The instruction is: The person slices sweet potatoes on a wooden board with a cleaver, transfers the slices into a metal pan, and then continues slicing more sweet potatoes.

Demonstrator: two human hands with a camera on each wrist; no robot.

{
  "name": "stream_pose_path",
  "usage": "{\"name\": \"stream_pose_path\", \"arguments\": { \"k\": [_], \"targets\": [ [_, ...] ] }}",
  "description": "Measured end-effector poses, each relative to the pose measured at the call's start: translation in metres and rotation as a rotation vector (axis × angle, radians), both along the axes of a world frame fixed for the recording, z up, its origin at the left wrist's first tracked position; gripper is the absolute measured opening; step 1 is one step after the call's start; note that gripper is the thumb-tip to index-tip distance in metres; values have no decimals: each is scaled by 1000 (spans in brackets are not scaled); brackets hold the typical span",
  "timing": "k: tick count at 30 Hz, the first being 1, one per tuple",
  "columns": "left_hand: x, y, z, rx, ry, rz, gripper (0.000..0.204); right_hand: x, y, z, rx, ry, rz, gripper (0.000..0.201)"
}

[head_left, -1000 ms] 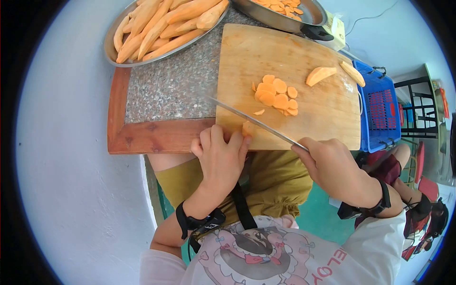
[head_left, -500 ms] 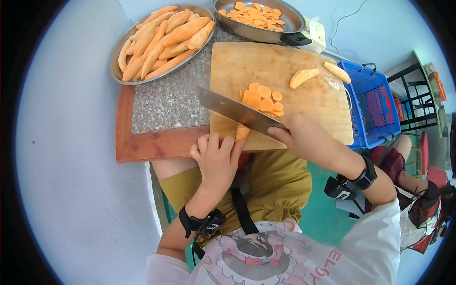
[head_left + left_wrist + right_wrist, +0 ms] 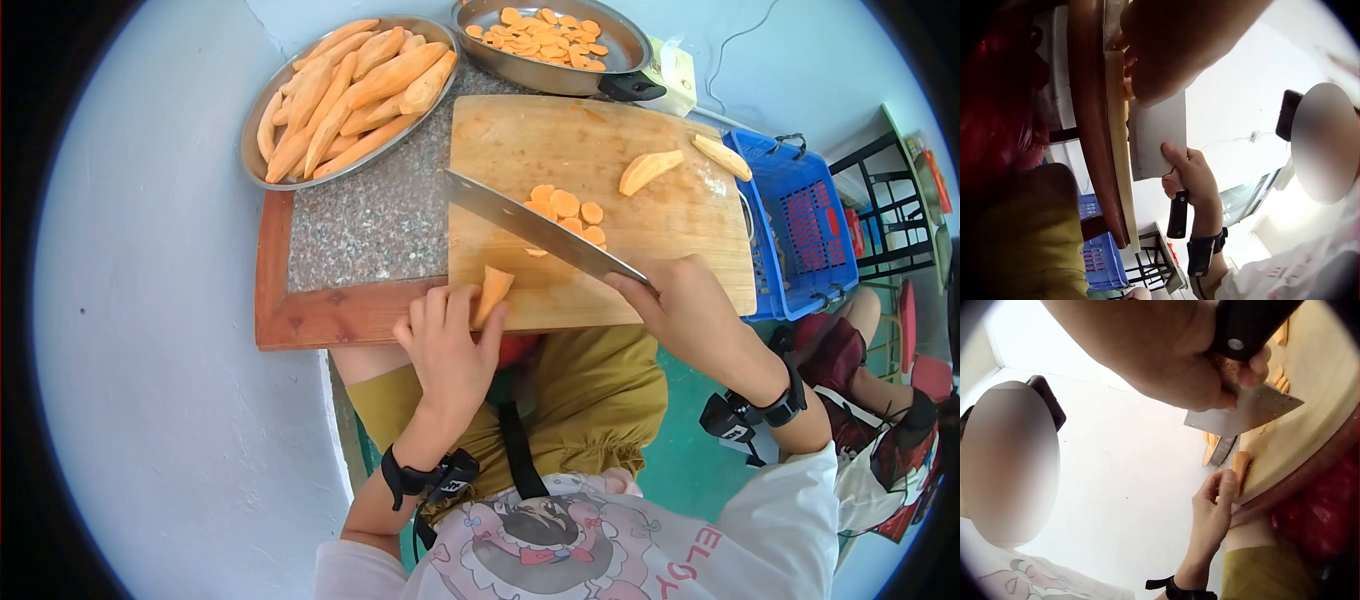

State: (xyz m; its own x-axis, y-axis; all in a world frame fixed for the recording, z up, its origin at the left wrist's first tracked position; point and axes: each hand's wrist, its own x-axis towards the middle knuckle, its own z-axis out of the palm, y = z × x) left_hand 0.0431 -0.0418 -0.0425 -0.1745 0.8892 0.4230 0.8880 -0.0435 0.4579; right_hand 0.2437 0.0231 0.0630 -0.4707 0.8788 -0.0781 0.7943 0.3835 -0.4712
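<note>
My left hand (image 3: 450, 345) pinches a short piece of peeled sweet potato (image 3: 493, 295) at the front left edge of the wooden cutting board (image 3: 545, 135); the piece stands tilted between thumb and fingers. A broad-bladed cleaver (image 3: 540, 228) is in the grip of my right hand (image 3: 700, 315); its black handle (image 3: 1178, 214) shows in the left wrist view. The blade slants across the board, apart from the held piece in the right wrist view. Behind it lies a pile of thin orange slices (image 3: 564, 204), partly covered by the blade.
Two longer peeled pieces (image 3: 650, 171) lie at the board's back right. A metal dish (image 3: 262, 172) heaped with peeled sweet potatoes stands back left, beside a black-handled pan (image 3: 632, 88) of slices. A blue basket (image 3: 800, 240) adjoins the board's right side. Another person's leg (image 3: 862, 320) shows at right.
The cleaver has lifted away from the sweet potato piece and shifted toward the slices. The piece now tilts more upright in the left hand. The whole view has also shifted with the head.
</note>
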Motion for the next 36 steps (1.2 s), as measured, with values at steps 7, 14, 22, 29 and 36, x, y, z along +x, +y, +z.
{"name": "stream_pose_path", "arguments": {
  "k": [7, 14, 22, 29, 36],
  "targets": [
    [-9, 10, -2, 193, -376, -82, 30, 24, 9, -20, 359, -113, 69, 17],
    [-2, 35, 62, -584, -1749, -316, 46, 25, 9, -23, 872, -236, 233, 29],
    [1, 47, 57, -352, -1782, -213, 31, 22, 8, 5, 743, -44, 216, 35],
    [6, 44, 57, -284, -1780, -134, 29, 23, 2, 9, 669, -42, 261, 35],
    [9, 38, 51, -338, -1838, -150, 29, 1, -8, -16, 602, 160, 439, 32]
  ]
}}
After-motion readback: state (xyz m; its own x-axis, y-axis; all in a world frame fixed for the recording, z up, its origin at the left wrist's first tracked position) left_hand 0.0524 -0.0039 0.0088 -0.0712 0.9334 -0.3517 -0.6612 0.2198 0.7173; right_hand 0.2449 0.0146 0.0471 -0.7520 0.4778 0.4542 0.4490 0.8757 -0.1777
